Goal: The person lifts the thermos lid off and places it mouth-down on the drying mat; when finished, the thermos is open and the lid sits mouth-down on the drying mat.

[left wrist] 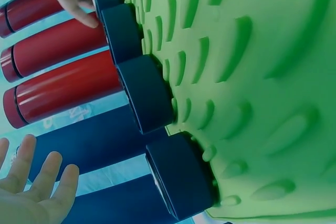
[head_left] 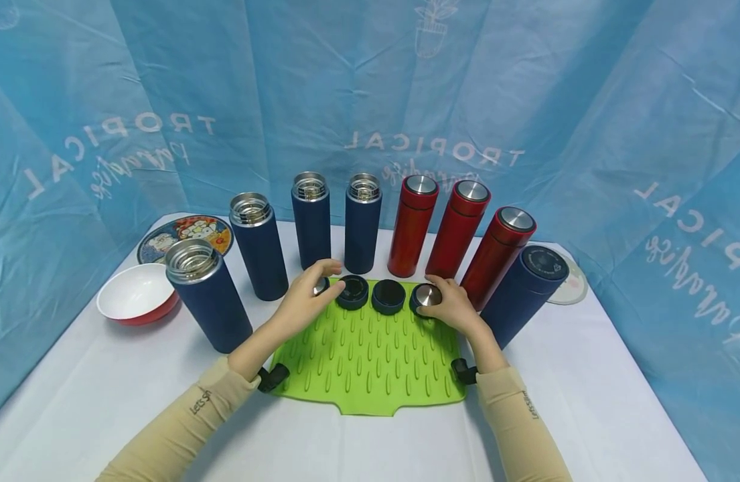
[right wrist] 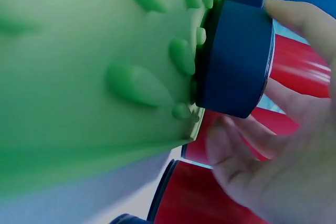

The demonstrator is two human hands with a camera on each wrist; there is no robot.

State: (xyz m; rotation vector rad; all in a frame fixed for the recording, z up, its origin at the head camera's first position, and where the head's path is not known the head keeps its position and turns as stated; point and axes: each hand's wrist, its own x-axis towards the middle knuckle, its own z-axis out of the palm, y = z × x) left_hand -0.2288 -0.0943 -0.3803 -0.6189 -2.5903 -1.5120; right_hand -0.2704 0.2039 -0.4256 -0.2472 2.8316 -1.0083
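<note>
Several dark blue bottle lids stand in a row along the far edge of a green ridged mat [head_left: 370, 361]. My right hand [head_left: 451, 304] grips the rightmost lid [head_left: 426, 299], which has a silver top; in the right wrist view, thumb and fingers curl about this lid [right wrist: 239, 59]. Above the leftmost lid [head_left: 321, 286] hovers my left hand [head_left: 306, 294], partly covering it. Its fingers [left wrist: 42, 177] are spread and apart from that lid [left wrist: 181, 177] in the left wrist view. Two more lids, a second [head_left: 353, 292] and a third [head_left: 388, 297], sit between the hands.
Uncapped dark blue bottles, including one [head_left: 209, 294] beside my left arm, curve round the left and back. Three capped red bottles [head_left: 408, 234] and a capped blue bottle [head_left: 523, 294] stand right. A red-and-white bowl [head_left: 137, 294] and patterned plate [head_left: 189, 234] lie far left.
</note>
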